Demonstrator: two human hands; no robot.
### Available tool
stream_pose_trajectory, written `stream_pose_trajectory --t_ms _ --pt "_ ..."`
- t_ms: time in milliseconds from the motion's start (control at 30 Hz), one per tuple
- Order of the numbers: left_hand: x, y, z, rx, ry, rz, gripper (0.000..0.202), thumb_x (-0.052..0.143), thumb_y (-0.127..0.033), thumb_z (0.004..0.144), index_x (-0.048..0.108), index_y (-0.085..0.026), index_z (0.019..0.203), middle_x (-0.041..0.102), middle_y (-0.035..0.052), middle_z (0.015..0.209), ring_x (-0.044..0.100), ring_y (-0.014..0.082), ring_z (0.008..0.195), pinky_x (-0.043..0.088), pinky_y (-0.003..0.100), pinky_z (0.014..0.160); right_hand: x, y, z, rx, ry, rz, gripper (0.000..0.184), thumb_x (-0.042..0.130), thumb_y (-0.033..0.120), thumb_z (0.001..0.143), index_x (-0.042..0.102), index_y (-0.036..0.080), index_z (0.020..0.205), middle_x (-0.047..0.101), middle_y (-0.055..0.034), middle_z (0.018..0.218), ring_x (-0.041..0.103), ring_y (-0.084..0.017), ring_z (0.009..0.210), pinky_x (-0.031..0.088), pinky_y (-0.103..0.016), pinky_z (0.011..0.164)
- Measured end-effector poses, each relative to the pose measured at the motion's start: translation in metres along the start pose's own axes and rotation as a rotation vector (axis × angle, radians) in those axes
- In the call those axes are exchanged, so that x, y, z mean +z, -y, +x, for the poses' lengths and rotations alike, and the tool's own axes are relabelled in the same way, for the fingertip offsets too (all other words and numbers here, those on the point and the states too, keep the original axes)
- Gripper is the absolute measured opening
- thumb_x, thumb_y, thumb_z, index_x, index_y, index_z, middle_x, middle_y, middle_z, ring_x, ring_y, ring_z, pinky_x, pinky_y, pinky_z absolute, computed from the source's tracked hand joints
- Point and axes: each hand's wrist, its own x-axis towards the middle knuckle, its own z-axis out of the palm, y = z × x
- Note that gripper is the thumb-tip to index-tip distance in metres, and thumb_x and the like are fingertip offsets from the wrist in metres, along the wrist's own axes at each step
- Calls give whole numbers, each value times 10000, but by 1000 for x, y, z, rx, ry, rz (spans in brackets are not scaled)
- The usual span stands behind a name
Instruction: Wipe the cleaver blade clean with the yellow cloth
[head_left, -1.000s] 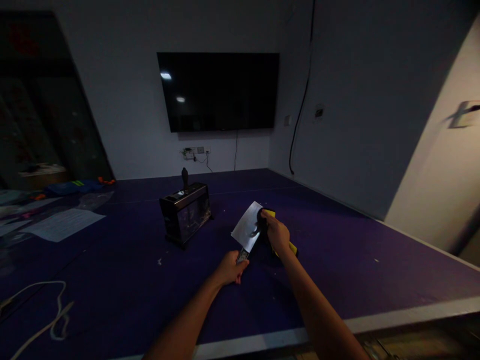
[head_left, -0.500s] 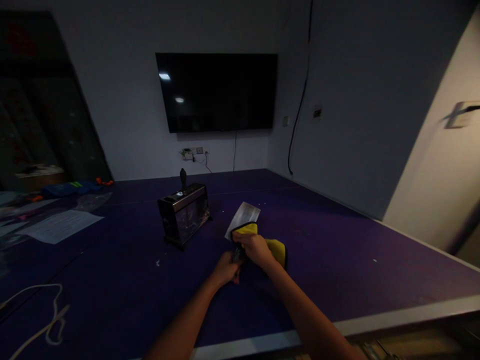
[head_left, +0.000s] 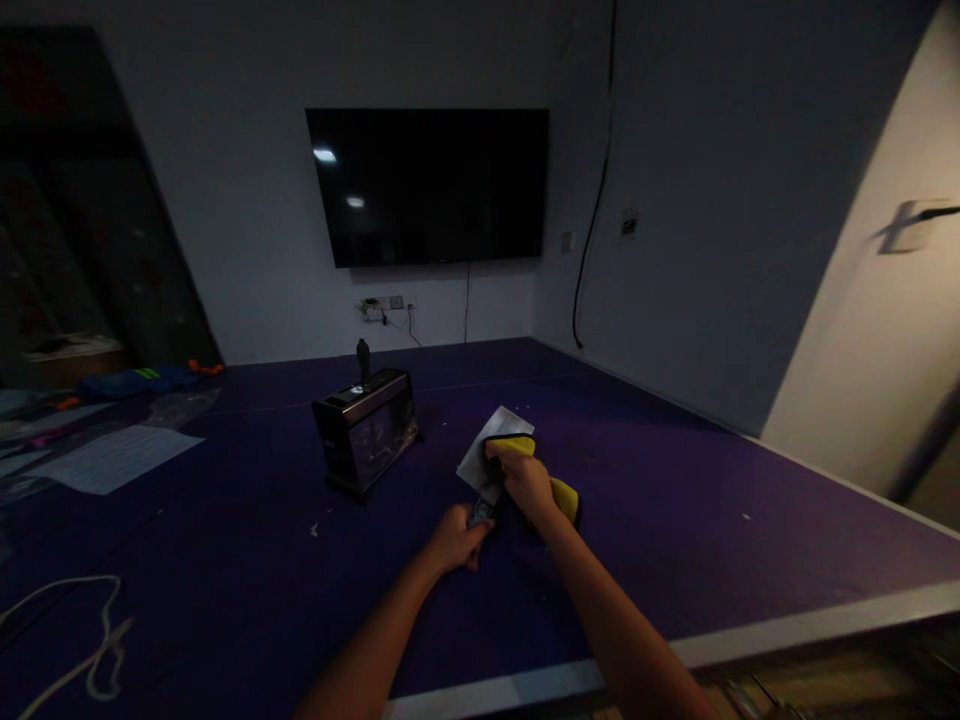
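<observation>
Cleaver point(head_left: 491, 452) over purple table point(head_left: 225, 560); left hand point(head_left: 456, 537) fingers grip handle, right hand point(head_left: 525, 480) presses cloth point(head_left: 559, 495).

L hand point(head_left: 455, 540): forearm bare, extended fwd from lower centre, fingers curled shut in a grip, thumb on top
R hand point(head_left: 526, 480): forearm bare, angled in from lower right, wrist bent, fingers clenched, just beyond L hand

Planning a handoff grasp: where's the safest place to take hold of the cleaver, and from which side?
Grip the cleaver by its handle, the near end where the left hand already closes on it, coming from the near side. The wide flat blade points away toward the wall, and the right hand presses a yellow cloth on it.
</observation>
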Motion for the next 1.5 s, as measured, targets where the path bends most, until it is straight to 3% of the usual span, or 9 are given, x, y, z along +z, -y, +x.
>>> stream_pose_trajectory --t_ms 233,400,600,767,867,1000,1133,1267,1500 --pt "1 -1 -1 -12 1 124 281 499 -437 769 415 -181 688 465 -59 452 468 88 341 304 172 343 -17 -30 3 253 -213 -38 544 390 54 730 568 280 1192 632 -9 1157 631 -205 969 478 -267 806" --pt "2 -5 -3 -9 0 160 254 488 -414 777 415 -183 700 443 -66 427 461 92 331 288 169 334 -19 -34 2 186 -252 33 554 386 48 716 566 278 1187 580 -2 1232 596 -199 1045 464 -281 861" --pt "1 -5 -1 -29 -6 105 234 481 -393 781 431 -180 700 465 -57 419 478 105 335 304 181 340 -4 -17 0 21 -103 71 496 379 4 674 668 259 986 598 6 1203 583 -197 1069 458 -303 907" --pt "2 1 3 -14 -37 17 236 471 -377 790 440 -178 667 454 -59 395 458 96 308 305 181 348 9 5 -4 -138 42 142 564 373 -12 639 651 236 1063 602 -10 1194 581 -179 1072 445 -290 935" --pt "3 3 5 -16 -45 6 304 451 -387 798 431 -177 579 435 -44 371 455 97 303 314 187 350 14 18 -7 -228 114 211 542 362 -11 634 676 208 1018 629 -30 1150 584 -167 1067 447 -267 929" --pt "4 5 8 -20 -71 -2 363 467 -426 787 434 -172 531 434 -33 370 453 96 305 326 195 359 17 26 -9 -273 161 284 529 354 -2 621 698 204 965 670 -29 1067 591 -154 1053 448 -262 929" --pt "4 5 7 -9 -62 -6 295 463 -380 792 442 -174 582 443 -39 373 456 98 306 319 189 359 15 23 -8 -287 157 337 527 343 0 626 699 204 958 666 -25 1078 583 -146 1066 437 -278 947" --pt "2 1 4 -19 -31 42 208 451 -327 795 440 -179 649 449 -53 382 457 102 308 321 188 355 12 12 -5 -246 105 339 492 353 12 660 695 209 953 659 -27 1098 573 -150 1083 436 -299 952" --pt "2 -9 -1 -50 15 230 195 465 -354 788 467 -178 703 469 -44 410 483 125 350 317 202 369 1 -17 3 -38 -143 269 532 364 16 663 661 246 1039 645 -2 1130 572 -154 1084 425 -323 965"
